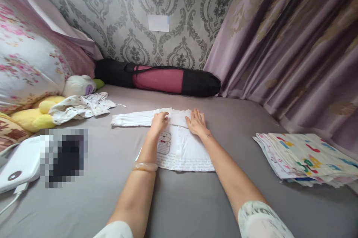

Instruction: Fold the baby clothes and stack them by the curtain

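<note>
A small white long-sleeved baby shirt (pixel 194 152) lies front up on the grey sheet, with a printed bear and lines of small lettering. One sleeve stretches out flat to the left; the other is folded across the upper chest. My left hand (pixel 159 121) is at the upper left of the shirt, its fingers curled in against the fabric near the sleeve's base. On the upper right edge, my right hand (pixel 197 122) lies flat with fingers extended, pressing the folded cloth. My left forearm covers part of the shirt's left side.
To the right is a stack of folded printed cloths (pixel 310 156). A white power bank (pixel 21 165) with a cable and a blurred dark object (pixel 67 157) lie left. Behind them are a spotted garment (pixel 81 107) and plush toys (pixel 79 85). A black-and-red long bag (pixel 158 79) lies along the wall.
</note>
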`<action>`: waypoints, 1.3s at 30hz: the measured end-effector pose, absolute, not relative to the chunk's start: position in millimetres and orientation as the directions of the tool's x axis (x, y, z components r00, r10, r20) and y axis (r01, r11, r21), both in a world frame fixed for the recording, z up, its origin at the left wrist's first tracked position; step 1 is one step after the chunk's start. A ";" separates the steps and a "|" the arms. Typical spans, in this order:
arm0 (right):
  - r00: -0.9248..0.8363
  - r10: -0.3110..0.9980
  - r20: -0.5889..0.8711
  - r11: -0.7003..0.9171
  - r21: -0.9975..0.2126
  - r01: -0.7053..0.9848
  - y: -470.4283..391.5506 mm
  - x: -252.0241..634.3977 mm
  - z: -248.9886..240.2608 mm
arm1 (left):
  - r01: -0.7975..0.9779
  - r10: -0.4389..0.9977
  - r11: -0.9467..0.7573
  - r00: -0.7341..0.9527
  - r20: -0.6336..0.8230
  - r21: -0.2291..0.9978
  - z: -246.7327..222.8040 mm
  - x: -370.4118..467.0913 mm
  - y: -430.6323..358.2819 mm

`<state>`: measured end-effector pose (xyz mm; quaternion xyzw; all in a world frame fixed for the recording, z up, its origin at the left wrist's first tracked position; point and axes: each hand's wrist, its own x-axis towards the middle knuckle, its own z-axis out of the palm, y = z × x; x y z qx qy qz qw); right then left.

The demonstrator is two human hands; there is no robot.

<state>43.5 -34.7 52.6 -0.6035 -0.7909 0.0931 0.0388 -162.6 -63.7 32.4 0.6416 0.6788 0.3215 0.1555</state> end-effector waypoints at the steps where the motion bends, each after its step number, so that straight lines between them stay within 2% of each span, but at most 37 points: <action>1: -0.310 0.950 -0.027 0.299 -0.203 0.933 -37.3 39.8 53.7 | 0.760 0.968 -0.033 -0.138 0.211 0.649 33.3 -163.8 -63.4; 5: -0.420 0.905 -0.074 0.389 -0.260 0.884 -46.1 26.3 50.5 | 0.714 0.962 -0.015 -0.180 0.204 0.700 38.0 -169.4 -65.8; 15: -0.385 0.911 -0.146 0.338 -0.267 0.902 -43.8 20.3 50.2 | 0.636 0.959 0.097 -0.265 0.098 0.766 46.8 -178.9 -74.7; 19: -0.461 0.886 -0.054 0.439 -0.227 0.869 -52.6 1.3 53.5 | 0.639 0.960 0.119 -0.270 0.077 0.760 49.7 -176.9 -76.2; 22: -0.555 0.831 -0.043 0.529 -0.250 0.811 -60.2 -13.0 51.9 | 0.650 0.963 0.104 -0.256 0.088 0.753 50.6 -176.2 -78.0; 30: -0.548 0.831 -0.094 0.504 -0.289 0.814 -60.7 -18.7 48.5 | 0.677 0.952 0.170 -0.300 0.058 0.716 54.3 -179.9 -81.2; 34: -0.534 0.844 -0.049 0.503 -0.274 0.820 -58.1 -25.5 52.2 | 0.678 0.945 0.181 -0.321 0.065 0.712 53.7 -184.6 -81.0; 39: -0.604 0.797 -0.004 0.584 -0.253 0.771 -51.7 -39.1 48.4 | 0.663 0.921 0.222 -0.383 0.069 0.715 54.4 -191.6 -80.7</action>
